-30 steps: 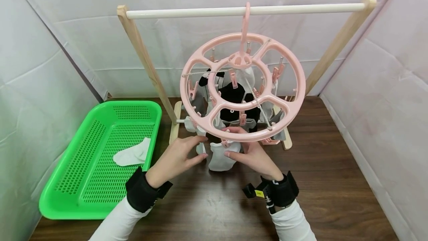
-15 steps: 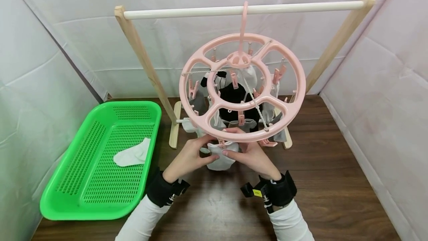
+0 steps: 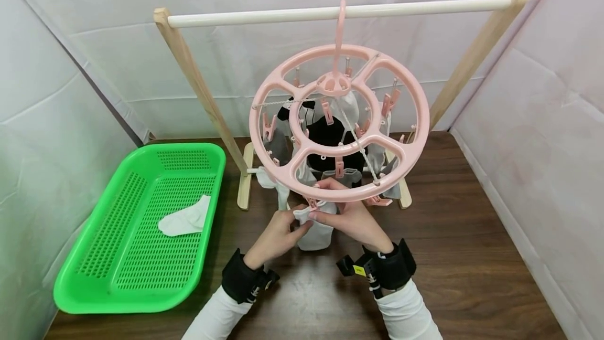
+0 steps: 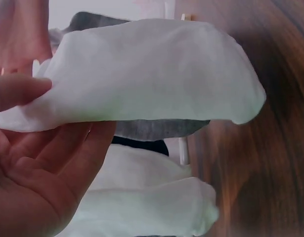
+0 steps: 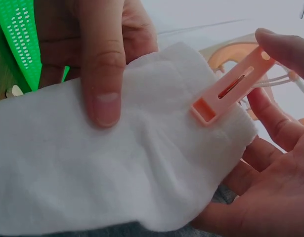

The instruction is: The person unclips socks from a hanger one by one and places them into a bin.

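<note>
A white sock (image 3: 317, 236) hangs at the front of the pink round drying hanger (image 3: 302, 185), its cuff under a pink clothespin (image 5: 231, 85). My left hand (image 3: 276, 232) pinches the sock near its cuff, thumb on the near face and fingers behind, as the left wrist view shows. The handle end of the clothespin is pinched between thumb and index finger of my right hand (image 3: 351, 219). Other fingers of that hand lie behind the cuff, partly hidden by the cloth. In the left wrist view, the sock's toe (image 4: 240, 94) points away over the brown table.
A green basket (image 3: 63, 277) at the left holds another white sock (image 3: 186, 219). The hanger hooks over a white rod (image 3: 264, 16) on a wooden stand (image 3: 200, 85). Several grey, black (image 3: 325, 133) and white socks hang around it. White fabric walls enclose the table (image 3: 453, 256).
My left hand has moved right, from beside the sock onto its cuff, and now pinches it. The right hand has stayed at the clothespin. The head view has shifted slightly.
</note>
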Available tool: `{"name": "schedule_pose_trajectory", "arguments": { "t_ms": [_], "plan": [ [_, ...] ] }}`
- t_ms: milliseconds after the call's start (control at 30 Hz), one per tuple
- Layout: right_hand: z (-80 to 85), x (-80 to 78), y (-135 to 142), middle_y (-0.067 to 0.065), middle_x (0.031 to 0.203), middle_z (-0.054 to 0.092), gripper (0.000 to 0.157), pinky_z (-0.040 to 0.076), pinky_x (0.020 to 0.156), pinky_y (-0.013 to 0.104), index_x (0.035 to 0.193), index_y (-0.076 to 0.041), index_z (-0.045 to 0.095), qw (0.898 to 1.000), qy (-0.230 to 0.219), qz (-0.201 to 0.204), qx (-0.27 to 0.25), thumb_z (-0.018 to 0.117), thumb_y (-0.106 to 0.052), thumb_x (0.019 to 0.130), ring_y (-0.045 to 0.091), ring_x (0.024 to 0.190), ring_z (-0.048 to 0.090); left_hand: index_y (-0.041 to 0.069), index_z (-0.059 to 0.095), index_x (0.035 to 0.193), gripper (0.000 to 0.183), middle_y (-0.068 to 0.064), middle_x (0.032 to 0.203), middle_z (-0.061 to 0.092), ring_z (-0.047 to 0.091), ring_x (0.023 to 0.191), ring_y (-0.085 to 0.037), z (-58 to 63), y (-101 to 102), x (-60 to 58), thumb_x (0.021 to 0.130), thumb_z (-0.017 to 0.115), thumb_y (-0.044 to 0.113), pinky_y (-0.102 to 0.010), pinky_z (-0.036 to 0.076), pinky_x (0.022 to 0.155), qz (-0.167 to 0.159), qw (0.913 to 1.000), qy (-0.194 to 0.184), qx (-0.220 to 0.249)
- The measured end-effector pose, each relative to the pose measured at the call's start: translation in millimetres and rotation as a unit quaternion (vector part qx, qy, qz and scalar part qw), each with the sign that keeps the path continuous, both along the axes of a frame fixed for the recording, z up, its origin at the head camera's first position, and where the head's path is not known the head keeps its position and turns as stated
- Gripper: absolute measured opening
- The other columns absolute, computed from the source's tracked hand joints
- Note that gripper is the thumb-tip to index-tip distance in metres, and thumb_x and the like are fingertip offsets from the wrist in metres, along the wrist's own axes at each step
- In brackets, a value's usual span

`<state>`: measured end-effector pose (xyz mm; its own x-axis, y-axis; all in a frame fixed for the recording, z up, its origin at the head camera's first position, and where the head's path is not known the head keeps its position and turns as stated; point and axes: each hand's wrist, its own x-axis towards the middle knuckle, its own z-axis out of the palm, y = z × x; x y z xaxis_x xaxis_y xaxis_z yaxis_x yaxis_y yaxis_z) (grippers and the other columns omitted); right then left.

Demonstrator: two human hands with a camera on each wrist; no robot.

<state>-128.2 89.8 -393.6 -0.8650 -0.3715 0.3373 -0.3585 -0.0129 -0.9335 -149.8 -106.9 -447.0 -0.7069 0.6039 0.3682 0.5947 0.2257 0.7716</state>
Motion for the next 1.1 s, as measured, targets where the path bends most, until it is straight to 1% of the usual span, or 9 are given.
{"name": "schedule_pose_trajectory", "arguments": {
  "t_ms": [167,267,333,400,567,767,867,1000,1100],
  "plan": [
    [-0.2,0.7,-2,0.012,0.099,0.057,0.032,0.039,0.088,0.031,0.111,-0.002,0.057,1.000,0.007,-0.006,-0.008,0.071,0.007,0.084,0.020,0.096,0.052,-0.001,0.065,0.102,0.011,-0.001,0.069,0.055,0.043,0.059,-0.003,-4.2,3,6.1,0.092,0.060,-0.003,-0.022,0.035,0.054,-0.002,0.9999,0.005,0.010],
    [-0.1,1.5,-1,0.012,0.096,0.057,0.028,0.042,0.087,0.034,0.109,-0.002,0.057,1.000,0.008,-0.002,-0.017,0.071,0.004,0.085,0.021,0.094,0.053,-0.003,0.066,0.098,0.009,0.003,0.065,0.051,0.042,0.058,-0.002,-5.9,4,9.5,0.092,0.060,-0.003,-0.021,0.035,0.053,-0.010,0.9998,-0.007,0.015],
    [-1.1,1.5,-1,0.011,0.097,0.057,0.027,0.042,0.087,0.035,0.109,-0.003,0.057,1.000,0.013,-0.004,-0.017,0.070,0.002,0.086,0.021,0.095,0.054,-0.002,0.065,0.092,0.006,0.007,0.062,0.041,0.038,0.056,-0.001,-7.0,5,10.9,0.093,0.059,-0.002,-0.022,0.034,0.052,-0.014,0.9997,-0.017,0.014],
    [-2.5,2.3,-1,0.010,0.098,0.058,0.026,0.042,0.087,0.035,0.111,-0.004,0.058,1.000,0.012,-0.009,-0.020,0.069,0.000,0.088,0.021,0.096,0.055,-0.001,0.063,0.087,0.008,0.010,0.062,0.036,0.036,0.055,-0.001,-6.4,6,11.9,0.094,0.060,-0.001,-0.022,0.033,0.053,-0.015,0.9995,-0.025,0.012],
    [-6.1,4.6,-1,0.012,0.103,0.059,0.028,0.042,0.090,0.032,0.115,-0.010,0.060,0.998,0.015,-0.033,-0.048,0.066,0.000,0.090,0.023,0.099,0.056,0.003,0.057,0.075,0.019,0.011,0.059,0.033,0.033,0.051,0.000,-4.4,7,12.3,0.093,0.061,-0.001,-0.021,0.032,0.050,-0.003,0.9998,-0.022,0.004],
    [-7.6,4.4,0,0.019,0.100,0.058,0.027,0.043,0.089,0.032,0.112,-0.015,0.062,0.996,0.024,-0.044,-0.070,0.068,-0.002,0.089,0.023,0.097,0.056,0.003,0.059,0.075,0.017,0.011,0.060,0.034,0.034,0.053,0.000,-3.3,6,11.5,0.092,0.062,-0.001,-0.021,0.033,0.050,0.004,0.9997,-0.021,-0.008],
    [-8.2,4.9,-1,0.015,0.098,0.060,0.027,0.043,0.088,0.031,0.113,-0.015,0.062,0.996,0.018,-0.040,-0.080,0.068,-0.002,0.089,0.021,0.096,0.057,0.002,0.059,0.075,0.017,0.011,0.060,0.035,0.035,0.053,-0.001,-4.7,5,12.3,0.091,0.063,-0.002,-0.021,0.033,0.050,0.003,0.9998,-0.020,-0.009],
    [-10.1,5.5,-1,0.007,0.100,0.061,0.030,0.046,0.087,0.030,0.115,-0.014,0.062,0.994,0.004,-0.029,-0.109,0.066,0.002,0.089,0.017,0.095,0.059,0.003,0.059,0.073,0.019,0.012,0.059,0.034,0.036,0.052,0.001,-6.2,2,12.3,0.091,0.063,-0.001,-0.020,0.033,0.049,-0.006,0.9997,-0.017,-0.014],
    [-12.3,5.3,-2,0.005,0.101,0.062,0.032,0.048,0.084,0.029,0.115,-0.013,0.063,0.991,0.000,-0.021,-0.130,0.066,0.004,0.089,0.015,0.094,0.061,0.005,0.057,0.070,0.023,0.013,0.059,0.033,0.035,0.051,0.002,-6.4,0,11.6,0.091,0.062,-0.001,-0.019,0.033,0.049,-0.013,0.9995,-0.017,-0.022]
  ]
}}
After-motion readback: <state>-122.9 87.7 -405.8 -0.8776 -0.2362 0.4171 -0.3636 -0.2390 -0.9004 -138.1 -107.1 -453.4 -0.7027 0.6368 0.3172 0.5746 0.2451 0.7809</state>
